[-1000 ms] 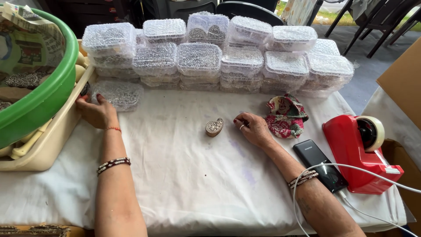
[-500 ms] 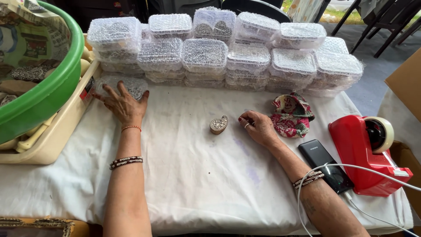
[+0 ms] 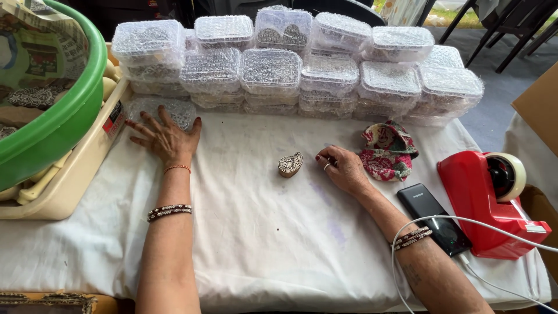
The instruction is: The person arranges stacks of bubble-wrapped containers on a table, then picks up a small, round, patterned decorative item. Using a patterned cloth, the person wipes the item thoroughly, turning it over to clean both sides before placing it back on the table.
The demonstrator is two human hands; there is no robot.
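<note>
Under my hands I see a surface (image 3: 261,232) covered in matt white cloth, lightly creased and faintly stained, and just left of my right hand (image 3: 343,168) lies a small carved wooden block (image 3: 290,164) with a rough, patterned face. Behind the block are packets (image 3: 273,70) wrapped in clear, dimpled bubble plastic. Right of it I see a printed cloth scrap (image 3: 386,151), a glossy black phone (image 3: 433,218) and a shiny red plastic tape dispenser (image 3: 482,203); far left, a smooth green plastic basin (image 3: 70,116).

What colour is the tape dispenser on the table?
Red tape dispenser, seen in the head view.
</note>
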